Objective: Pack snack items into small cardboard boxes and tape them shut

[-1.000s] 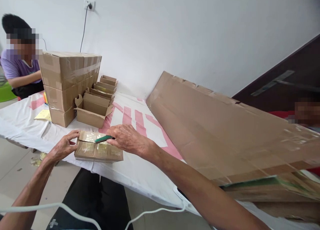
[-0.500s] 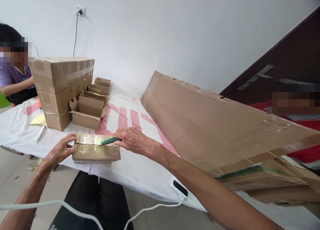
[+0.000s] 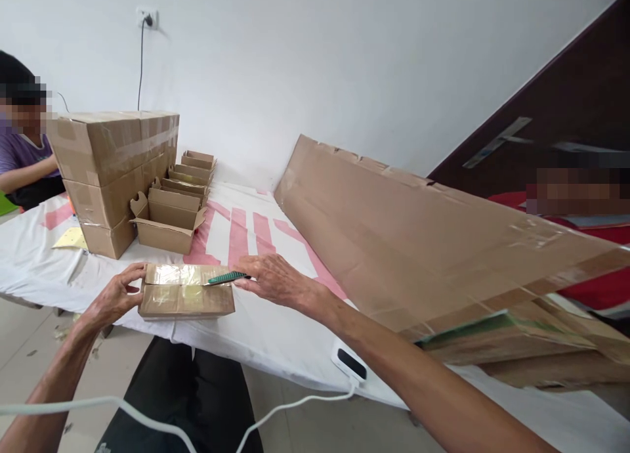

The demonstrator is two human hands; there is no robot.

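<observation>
A small taped cardboard box (image 3: 184,301) lies near the front edge of the cloth-covered table, with shiny clear tape over its top. My left hand (image 3: 118,294) grips the box's left end, thumb and fingers around the corner. In my right hand (image 3: 275,279) is a green utility knife (image 3: 226,278), held over the right part of the lid seam. The knife's front end reaches the seam; its blade is too small to make out.
Taped boxes (image 3: 113,177) are stacked at the left, beside several open small boxes (image 3: 167,226). A large cardboard sheet (image 3: 418,243) leans on the right. A white device (image 3: 349,364) with a cable sits at the front edge. One person (image 3: 24,144) is at left, another (image 3: 590,243) at right.
The utility knife in my right hand has slid rightward along the box's top seam. My left hand keeps its grip on the left end. The whole view has shifted slightly.
</observation>
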